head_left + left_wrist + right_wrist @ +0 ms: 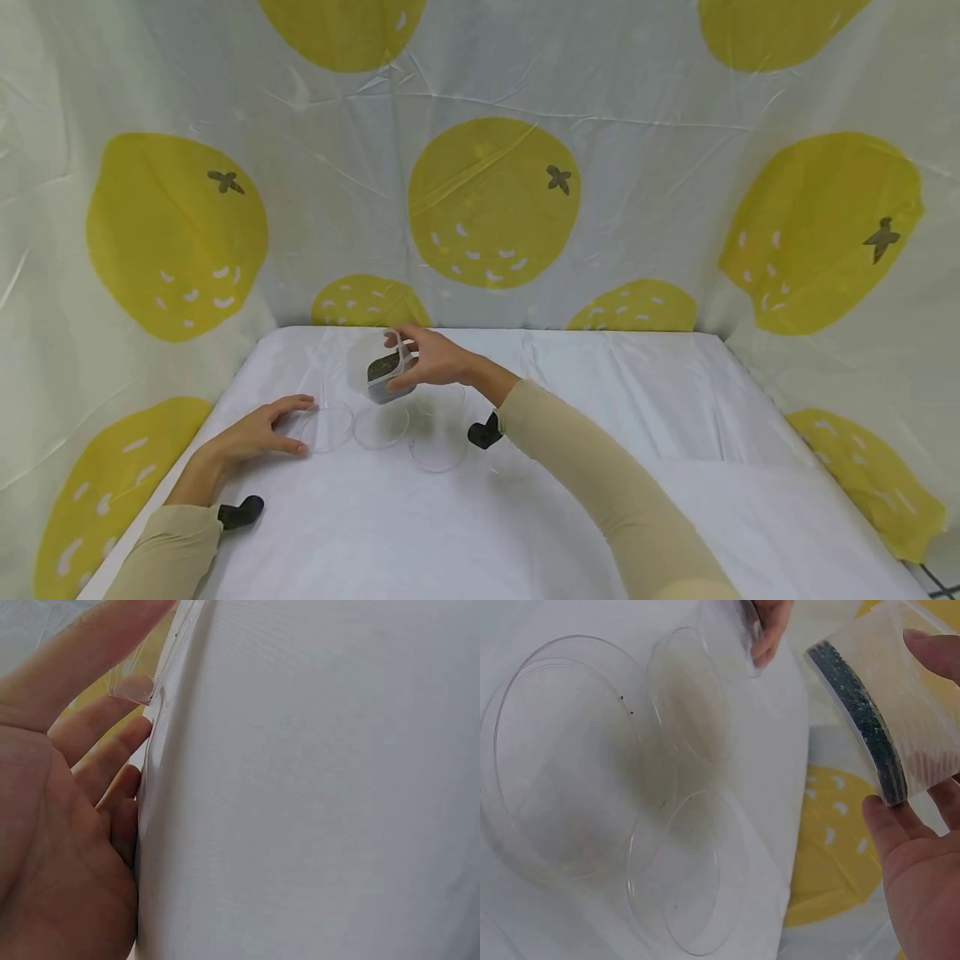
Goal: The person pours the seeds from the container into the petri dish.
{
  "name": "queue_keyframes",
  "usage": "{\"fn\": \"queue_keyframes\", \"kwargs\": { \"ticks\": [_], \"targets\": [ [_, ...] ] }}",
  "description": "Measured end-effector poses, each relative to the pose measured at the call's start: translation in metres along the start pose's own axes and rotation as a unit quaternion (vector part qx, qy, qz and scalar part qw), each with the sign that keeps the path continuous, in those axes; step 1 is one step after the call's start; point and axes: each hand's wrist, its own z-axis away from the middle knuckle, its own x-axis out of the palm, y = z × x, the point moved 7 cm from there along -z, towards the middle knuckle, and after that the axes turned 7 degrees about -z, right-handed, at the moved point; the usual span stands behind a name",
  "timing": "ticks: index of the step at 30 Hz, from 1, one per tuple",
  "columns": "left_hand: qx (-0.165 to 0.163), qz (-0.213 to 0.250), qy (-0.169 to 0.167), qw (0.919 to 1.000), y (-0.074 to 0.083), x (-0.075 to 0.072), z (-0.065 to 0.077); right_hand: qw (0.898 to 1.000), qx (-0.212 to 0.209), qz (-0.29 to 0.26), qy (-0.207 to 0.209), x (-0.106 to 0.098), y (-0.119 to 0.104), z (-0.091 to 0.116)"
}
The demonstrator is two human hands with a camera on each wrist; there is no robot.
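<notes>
My right hand (pixel 438 358) grips a clear plastic tub (pixel 900 697) from its right side, thumb and fingers on its walls. Dark granular stuff (pixel 383 367) lies in the tub, which is tilted and held above the back of a row of clear round petri dishes. My left hand (pixel 258 429) rests at the left end of that row, thumb and fingers spread about the edge of the leftmost dish (pixel 327 427). The left wrist view has a clear rim (pixel 142 682) by the left thumb and fingertips. Beside it stand a middle dish (pixel 381 427) and a right dish (pixel 438 443).
Another clear dish (pixel 510 468) lies partly behind the right forearm. A few dark specks dot a big dish (pixel 570 765) in the right wrist view. White cloth (pixel 360 533) covers the table, and a lemon-print curtain (pixel 495 200) hangs behind its back edge.
</notes>
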Motion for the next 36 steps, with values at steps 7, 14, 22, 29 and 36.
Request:
{"fn": "queue_keyframes", "kwargs": {
  "ticks": [7, 14, 22, 29, 36],
  "targets": [
    [-0.001, 0.000, 0.000, 1.0000, 0.003, -0.001, -0.001, 0.998, 0.016, 0.062, 0.018, 0.003, 0.005, -0.007],
    [0.004, 0.007, -0.007, 0.9999, 0.003, 0.002, -0.005, 0.994, 0.019, 0.104, 0.029, 0.001, 0.010, -0.013],
    [-0.012, 0.015, 0.001, 0.9998, -0.005, -0.001, -0.001, 0.989, 0.001, 0.147, 0.021, 0.012, 0.008, -0.028],
    [-0.005, 0.007, -0.003, 1.0000, -0.002, -0.001, -0.001, 0.984, 0.000, 0.179, 0.009, 0.023, 0.006, -0.036],
    [-0.002, -0.008, -0.001, 1.0000, -0.001, -0.002, 0.000, 0.980, 0.012, 0.198, -0.003, 0.029, 0.004, -0.039]
  ]
}}
